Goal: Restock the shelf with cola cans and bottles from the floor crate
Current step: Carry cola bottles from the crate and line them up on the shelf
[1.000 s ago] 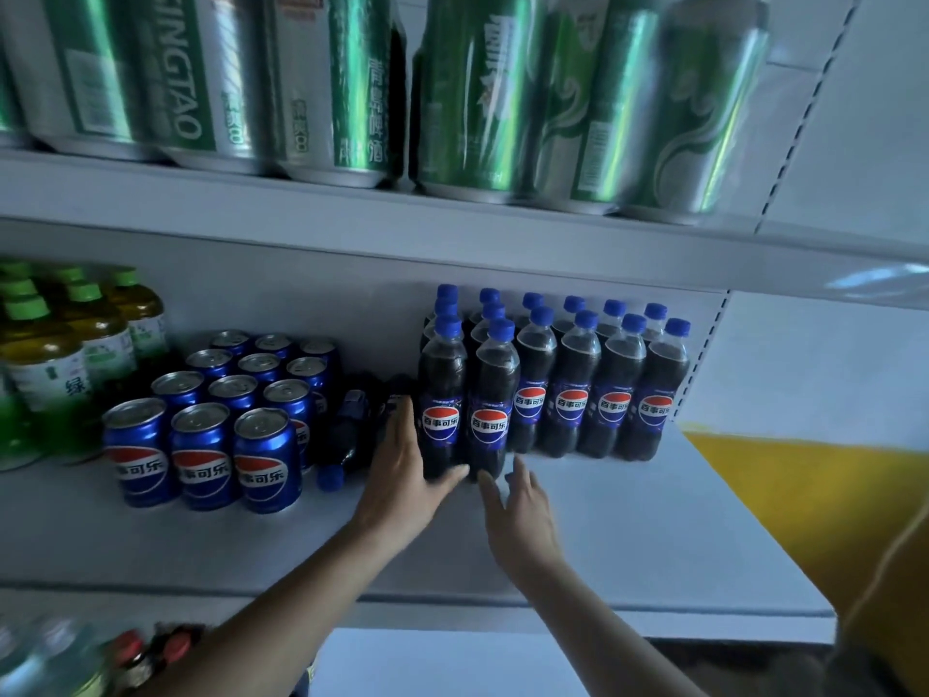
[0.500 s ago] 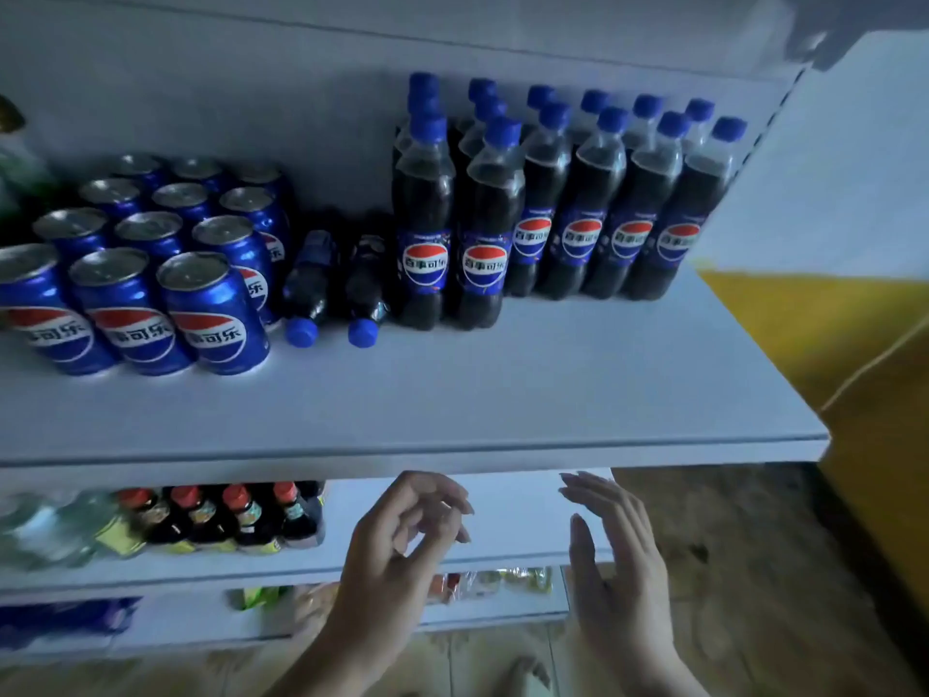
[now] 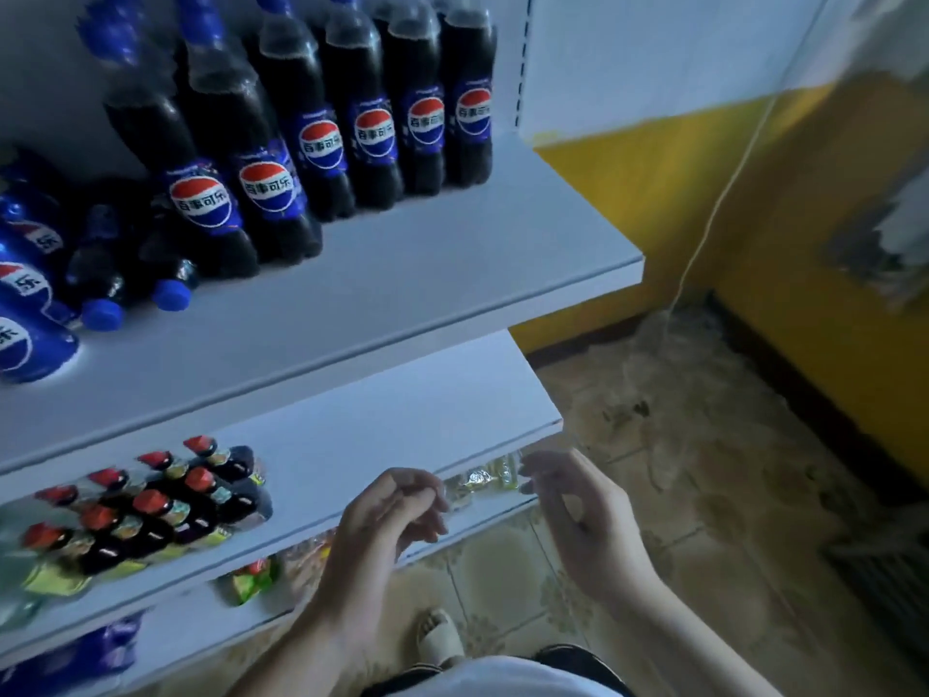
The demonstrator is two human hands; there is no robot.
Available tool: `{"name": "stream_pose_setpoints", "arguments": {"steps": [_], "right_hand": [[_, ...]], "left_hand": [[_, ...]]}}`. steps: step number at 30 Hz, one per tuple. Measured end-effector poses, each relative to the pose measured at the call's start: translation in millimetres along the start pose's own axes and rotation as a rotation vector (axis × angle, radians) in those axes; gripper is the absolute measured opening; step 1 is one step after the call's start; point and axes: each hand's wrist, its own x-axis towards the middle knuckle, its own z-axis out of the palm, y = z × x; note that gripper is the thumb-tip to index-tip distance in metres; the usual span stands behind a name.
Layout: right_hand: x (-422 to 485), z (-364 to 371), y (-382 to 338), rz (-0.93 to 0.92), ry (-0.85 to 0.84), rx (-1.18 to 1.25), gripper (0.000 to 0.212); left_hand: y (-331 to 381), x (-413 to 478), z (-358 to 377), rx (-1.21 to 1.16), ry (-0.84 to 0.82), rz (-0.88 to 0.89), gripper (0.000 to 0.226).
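Nearest on my feed, the left hand (image 3: 397,515) and right hand (image 3: 588,520) hang apart with fingers loosely curled. Both hold nothing, in front of the lower shelf (image 3: 377,435) edge. I judge them kept free to go down for stock. The crate is out of view, so I cannot place it. Just behind the hands, red-capped bottles (image 3: 151,510) sit packed together. Higher, well apart from both hands, the cola bottles (image 3: 321,143) stand upright on the cola shelf (image 3: 427,274), labels forward for display. 2 lying bottles (image 3: 168,281) fill the gap beside the cola cans (image 3: 25,304).
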Motion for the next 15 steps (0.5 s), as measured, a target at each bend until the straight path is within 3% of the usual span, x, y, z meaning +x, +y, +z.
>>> {"name": "stream_pose_setpoints", "arguments": {"steps": [6,11,15], "right_hand": [[-76,-73,57,0.422,0.058,0.229,0.022],[-139,-154,93,0.742,0.397,0.681,0.021],[-191,-223,113,0.768,0.589,0.858,0.032]], "left_hand": [[-28,10,71,-0.274,0.020,-0.293,0.014],[-55,-7,175,-0.202,-0.096,-0.380,0.016],[-81,-23,258,-0.130,-0.236,-0.478,0.016]]}}
